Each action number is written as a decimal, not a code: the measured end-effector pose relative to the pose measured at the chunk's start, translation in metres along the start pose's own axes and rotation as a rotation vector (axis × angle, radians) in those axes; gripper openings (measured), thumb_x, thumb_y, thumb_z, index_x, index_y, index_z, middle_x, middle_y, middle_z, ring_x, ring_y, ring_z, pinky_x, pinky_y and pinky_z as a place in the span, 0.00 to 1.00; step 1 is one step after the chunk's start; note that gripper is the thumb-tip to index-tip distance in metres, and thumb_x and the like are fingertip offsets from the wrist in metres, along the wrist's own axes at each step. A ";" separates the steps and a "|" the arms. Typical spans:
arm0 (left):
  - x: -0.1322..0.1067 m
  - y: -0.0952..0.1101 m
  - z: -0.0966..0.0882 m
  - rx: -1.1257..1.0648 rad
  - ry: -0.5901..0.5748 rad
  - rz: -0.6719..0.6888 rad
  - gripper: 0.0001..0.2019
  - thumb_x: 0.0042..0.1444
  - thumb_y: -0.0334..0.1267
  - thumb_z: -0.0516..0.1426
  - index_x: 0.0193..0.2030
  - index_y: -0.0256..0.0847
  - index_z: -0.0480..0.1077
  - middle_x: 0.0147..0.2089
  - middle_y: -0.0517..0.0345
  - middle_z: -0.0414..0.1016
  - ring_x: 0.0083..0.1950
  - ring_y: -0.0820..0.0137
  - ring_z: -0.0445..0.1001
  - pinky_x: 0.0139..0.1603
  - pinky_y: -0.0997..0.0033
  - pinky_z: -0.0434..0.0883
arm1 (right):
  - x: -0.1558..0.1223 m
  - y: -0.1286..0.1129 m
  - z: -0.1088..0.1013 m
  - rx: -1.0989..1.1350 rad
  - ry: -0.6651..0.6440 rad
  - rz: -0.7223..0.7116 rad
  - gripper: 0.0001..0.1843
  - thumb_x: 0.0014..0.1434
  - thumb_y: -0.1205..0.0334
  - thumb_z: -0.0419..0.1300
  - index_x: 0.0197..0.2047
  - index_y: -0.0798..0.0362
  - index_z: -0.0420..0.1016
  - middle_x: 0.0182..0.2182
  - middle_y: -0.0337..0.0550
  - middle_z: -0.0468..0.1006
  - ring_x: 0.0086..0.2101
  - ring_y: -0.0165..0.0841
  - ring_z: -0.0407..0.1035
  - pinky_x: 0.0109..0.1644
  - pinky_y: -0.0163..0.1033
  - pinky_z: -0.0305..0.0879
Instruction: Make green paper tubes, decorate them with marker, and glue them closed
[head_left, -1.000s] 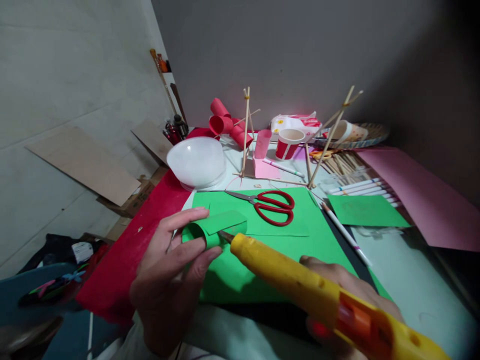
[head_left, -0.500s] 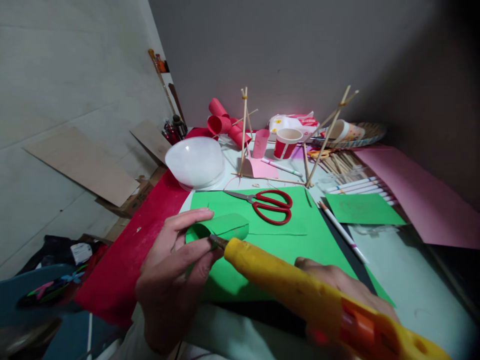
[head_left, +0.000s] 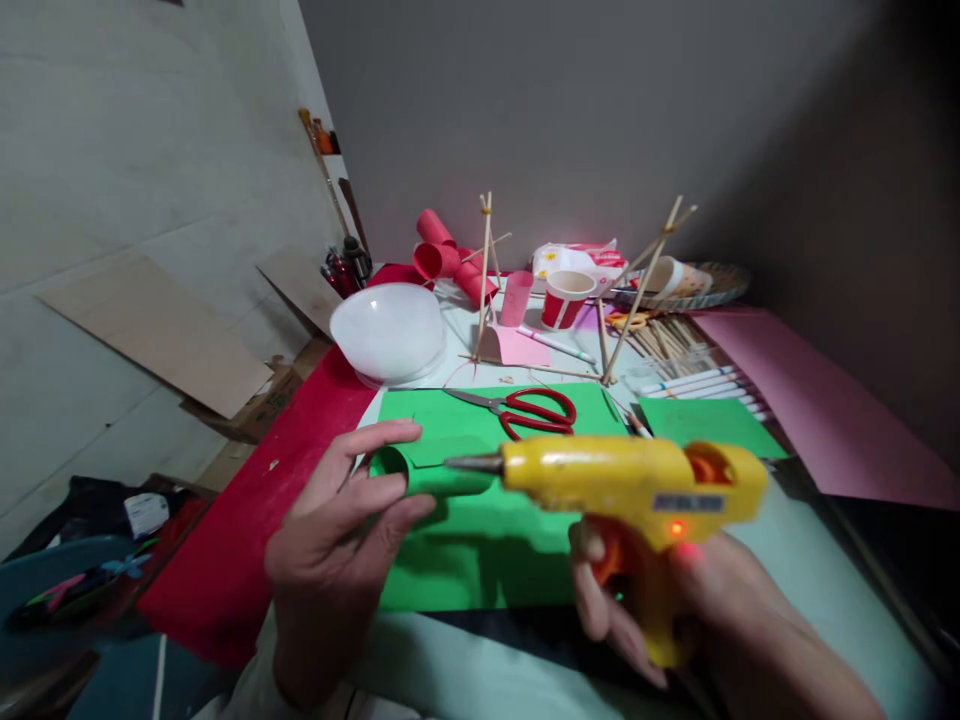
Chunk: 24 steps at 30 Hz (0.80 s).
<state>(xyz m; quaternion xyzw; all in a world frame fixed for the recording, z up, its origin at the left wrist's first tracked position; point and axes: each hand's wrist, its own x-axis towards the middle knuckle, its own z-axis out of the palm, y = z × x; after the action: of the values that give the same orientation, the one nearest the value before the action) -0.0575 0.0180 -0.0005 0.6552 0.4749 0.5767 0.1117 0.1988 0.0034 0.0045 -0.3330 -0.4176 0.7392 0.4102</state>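
My left hand (head_left: 341, 545) is closed on a rolled green paper tube (head_left: 450, 478), its fingers at the tube's open left end. In my right hand (head_left: 697, 600) is a yellow hot glue gun (head_left: 600, 475), gripped by the handle with a finger at the orange trigger. A red light glows on its side. The metal nozzle points left, over the tube's upper side; whether it touches the paper I cannot tell. Green paper sheets (head_left: 465, 560) lie beneath. Just beyond the gun, red-handled scissors (head_left: 536, 405) rest on the green paper, partly hidden by it.
A white bowl (head_left: 390, 335) stands back left, red paper tubes (head_left: 436, 260) behind it. Tied stick frames (head_left: 485, 280) rise near a paper cup (head_left: 565, 298) and a pink tube (head_left: 517, 298). At right lie markers (head_left: 694, 380), a green card (head_left: 712, 428) and pink paper (head_left: 825, 400).
The glue gun has swung from a slant to nearly level, and its handle now shows with my right hand around it. My left hand still holds the tube, which is turned slightly.
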 end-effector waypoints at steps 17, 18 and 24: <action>0.022 -0.016 0.000 -0.835 0.349 -0.708 0.15 0.39 0.44 0.77 0.31 0.44 0.81 0.46 0.56 0.86 0.50 0.64 0.82 0.56 0.66 0.79 | 0.060 -0.001 -0.015 -0.079 0.204 0.023 0.16 0.53 0.50 0.64 0.25 0.54 0.73 0.21 0.41 0.75 0.18 0.24 0.61 0.21 0.30 0.59; 0.024 -0.015 -0.001 -0.851 0.352 -0.719 0.16 0.37 0.43 0.78 0.31 0.43 0.81 0.45 0.56 0.86 0.48 0.65 0.83 0.54 0.68 0.80 | 0.064 0.003 -0.016 -0.111 0.190 0.040 0.16 0.52 0.49 0.62 0.25 0.54 0.73 0.21 0.43 0.77 0.18 0.25 0.62 0.21 0.30 0.60; 0.029 -0.009 -0.007 -0.928 0.343 -0.782 0.21 0.31 0.42 0.79 0.31 0.40 0.80 0.41 0.56 0.85 0.42 0.68 0.83 0.46 0.77 0.80 | 0.063 0.001 -0.016 -0.382 0.042 0.175 0.19 0.58 0.45 0.56 0.28 0.52 0.70 0.24 0.46 0.81 0.22 0.34 0.74 0.22 0.34 0.64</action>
<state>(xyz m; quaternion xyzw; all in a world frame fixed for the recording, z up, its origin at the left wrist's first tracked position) -0.0716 0.0414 0.0144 0.2146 0.3908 0.7361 0.5093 0.1845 0.0643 -0.0124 -0.4552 -0.5111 0.6722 0.2824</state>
